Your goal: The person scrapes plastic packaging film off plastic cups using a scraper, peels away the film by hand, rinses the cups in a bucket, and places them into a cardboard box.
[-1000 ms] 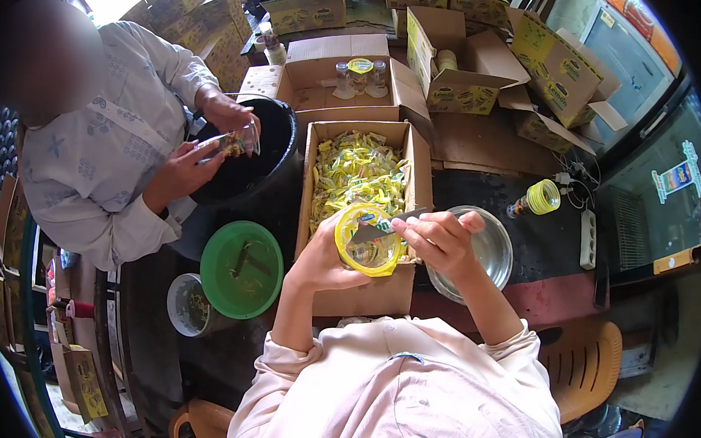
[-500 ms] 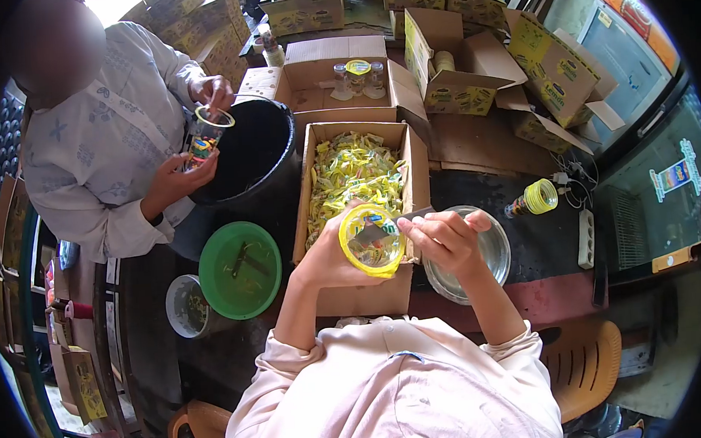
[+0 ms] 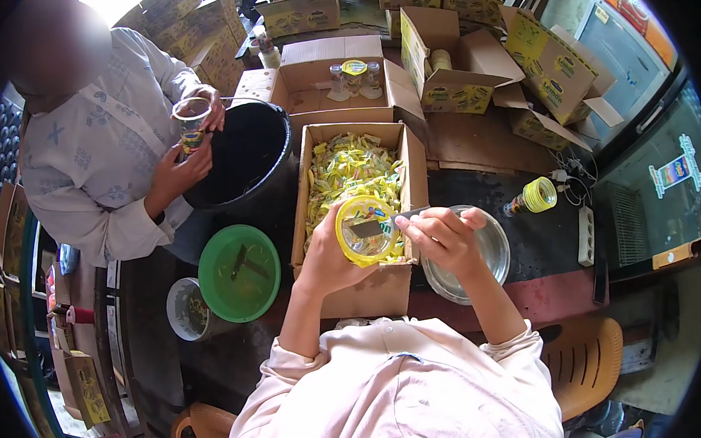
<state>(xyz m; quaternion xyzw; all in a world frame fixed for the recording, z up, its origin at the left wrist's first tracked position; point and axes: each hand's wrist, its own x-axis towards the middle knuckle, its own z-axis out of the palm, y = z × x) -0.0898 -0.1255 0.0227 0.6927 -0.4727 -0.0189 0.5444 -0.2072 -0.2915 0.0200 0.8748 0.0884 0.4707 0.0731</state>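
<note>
My left hand (image 3: pixel 321 256) is wrapped round a clear jar (image 3: pixel 371 259) with a yellow rim, its round end tilted up toward me. In my right hand (image 3: pixel 453 244), a flat grey metal blade (image 3: pixel 364 229) is pinched between thumb and fingers. The blade lies across the jar's round end; whether it touches cannot be made out. Just beyond the jar is an open cardboard box (image 3: pixel 416 168) of small yellow-wrapped pieces (image 3: pixel 354 163). Below my right hand sits a round metal bowl (image 3: pixel 491 251).
A green basin (image 3: pixel 218 297) and a white bucket (image 3: pixel 182 311) stand at left. Across from them, a co-worker (image 3: pixel 101 153) holds another jar (image 3: pixel 191 124) beside a black bucket (image 3: pixel 282 155). Yellow-rimmed stacked containers (image 3: pixel 538 195) and a power strip (image 3: pixel 585 238) lie at right.
The jar has shifted slightly left and turned in my left hand, with the blade still across it. The co-worker's jar is more upright, and both their hands are now on it.
</note>
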